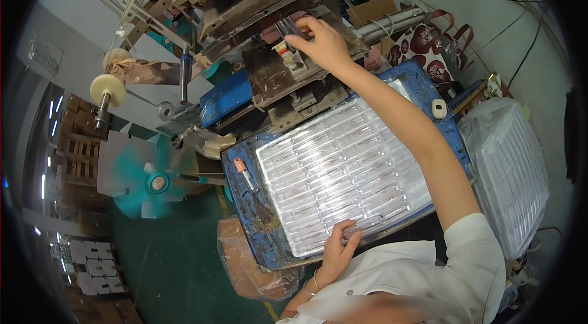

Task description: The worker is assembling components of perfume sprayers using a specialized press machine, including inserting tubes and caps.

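My right hand (pixel 321 42) reaches up to the machine (pixel 257 5), its fingers closed on a small, dark see-through plastic piece (pixel 286 27). That piece is above a small metal fixture (pixel 294 62) on the machine's bed. Low in the view, my left hand (pixel 338 249) is at the near edge of a clear plastic tray (pixel 269 162). Its thumb and fingers pinch a slim clear plastic tube (pixel 371 222), whose far end lies over the tray. Rows of similar clear plastic pieces (pixel 343 168) fill the tray.
The tray rests on a worn blue board (pixel 236 171), with an orange-capped marker (pixel 244 171) at left and a small white device (pixel 438 108) at right. Bagged trays (pixel 508 171) stand at right. A teal fan (pixel 158 182) spins at left. Levers (pixel 185 73) jut from the machine.
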The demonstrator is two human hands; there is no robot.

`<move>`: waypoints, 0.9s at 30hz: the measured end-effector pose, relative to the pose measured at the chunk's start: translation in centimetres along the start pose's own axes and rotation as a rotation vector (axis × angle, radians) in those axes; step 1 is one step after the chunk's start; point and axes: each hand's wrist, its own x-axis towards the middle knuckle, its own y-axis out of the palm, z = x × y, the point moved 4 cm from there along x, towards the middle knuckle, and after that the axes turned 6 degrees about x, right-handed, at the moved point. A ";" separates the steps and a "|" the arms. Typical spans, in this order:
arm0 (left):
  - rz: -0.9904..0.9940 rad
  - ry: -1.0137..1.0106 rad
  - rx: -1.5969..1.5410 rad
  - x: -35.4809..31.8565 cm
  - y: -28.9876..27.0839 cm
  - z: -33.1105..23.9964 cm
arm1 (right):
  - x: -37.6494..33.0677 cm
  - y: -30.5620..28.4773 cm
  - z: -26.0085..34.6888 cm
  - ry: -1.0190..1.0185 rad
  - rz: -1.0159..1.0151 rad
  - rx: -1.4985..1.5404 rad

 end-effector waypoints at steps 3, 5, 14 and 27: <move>0.014 -0.001 -0.012 -0.4 0.7 -0.3 | 0.0 -0.3 0.5 -0.037 0.032 0.003; 0.022 -0.005 -0.018 -0.9 1.0 -0.5 | 0.1 -0.6 1.1 0.081 0.086 0.099; 0.013 -0.017 -0.180 -0.7 3.2 -0.6 | -6.3 -12.0 -0.4 0.499 -0.074 0.771; 0.019 0.805 0.797 3.8 15.0 -3.4 | -28.5 -26.5 -4.1 0.981 0.410 0.420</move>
